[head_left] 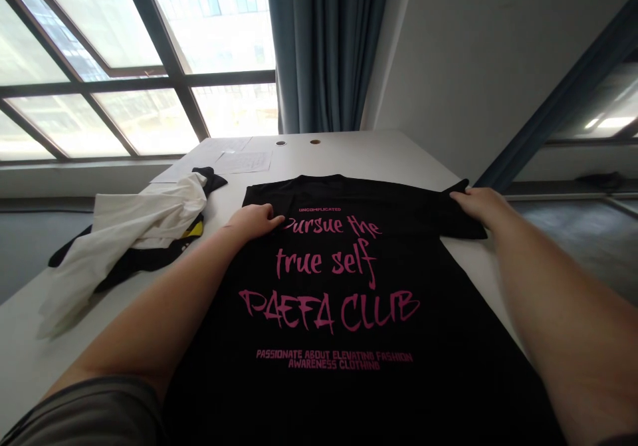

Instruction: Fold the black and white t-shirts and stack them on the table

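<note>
A black T-shirt [349, 393] with pink lettering lies spread out on a white table [369, 153], its collar toward the far end. On the right, my right hand [473, 203] pinches the end of the shirt's sleeve and holds it out to the side. My left hand [256, 221] is at the shirt's upper left, below the shoulder, with its fingers closed on the cloth. The left sleeve is mostly hidden behind that hand and forearm.
To the left lies a crumpled heap of white cloth [144, 210] and black clothing [134, 264] with a yellow patch. Sheets of paper [244, 161] rest at the table's far left, near two round holes. Beyond are windows and a blue-grey curtain [326, 47].
</note>
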{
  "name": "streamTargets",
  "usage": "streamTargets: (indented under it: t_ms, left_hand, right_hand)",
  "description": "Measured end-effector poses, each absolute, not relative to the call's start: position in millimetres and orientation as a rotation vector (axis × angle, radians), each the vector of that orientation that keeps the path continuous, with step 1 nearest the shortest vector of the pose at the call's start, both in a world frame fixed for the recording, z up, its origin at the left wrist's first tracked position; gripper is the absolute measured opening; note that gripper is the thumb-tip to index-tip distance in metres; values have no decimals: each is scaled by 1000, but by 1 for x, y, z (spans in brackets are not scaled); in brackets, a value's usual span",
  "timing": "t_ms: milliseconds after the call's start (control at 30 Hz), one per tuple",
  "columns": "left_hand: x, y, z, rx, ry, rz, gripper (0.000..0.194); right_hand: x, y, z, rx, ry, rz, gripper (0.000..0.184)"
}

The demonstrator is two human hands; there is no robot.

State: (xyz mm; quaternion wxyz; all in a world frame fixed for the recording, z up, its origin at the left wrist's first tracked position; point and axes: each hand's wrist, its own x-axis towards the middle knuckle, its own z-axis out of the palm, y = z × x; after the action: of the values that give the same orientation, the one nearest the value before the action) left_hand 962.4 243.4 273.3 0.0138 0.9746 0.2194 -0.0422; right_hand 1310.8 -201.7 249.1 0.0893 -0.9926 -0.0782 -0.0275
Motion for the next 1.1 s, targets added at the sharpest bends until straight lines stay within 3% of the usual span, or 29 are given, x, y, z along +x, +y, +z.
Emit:
streamTargets:
  t_ms: [167, 233, 367, 500, 633, 800, 1100]
  left_hand:
    - [965, 239, 266, 3146, 601, -93, 30]
    - [966, 236, 265, 3134, 618, -26, 28]
    - [967, 235, 265, 3021, 645, 183, 34]
    - [966, 241, 261, 3023, 463, 156, 47]
    - [969, 253, 248, 3081, 540, 344, 46]
    - [974, 267, 230, 3025, 716, 27, 67]
    - [1009, 304, 238, 2932, 908, 13, 65]
  right_hand:
    - [1307, -198, 247, -2952, -230, 43, 55]
    - [1304, -196, 248, -2956, -237, 53, 56]
    - [1298, -192, 251, -2937, -225, 71, 56]
    - [1293, -189, 255, -2943, -241, 82, 54]
    - [1293, -189, 253, -2947, -248, 48, 52]
    - [1300, -189, 247, -2949, -328, 48, 49]
    - [1291, -182, 244, -3109, -503, -28, 44]
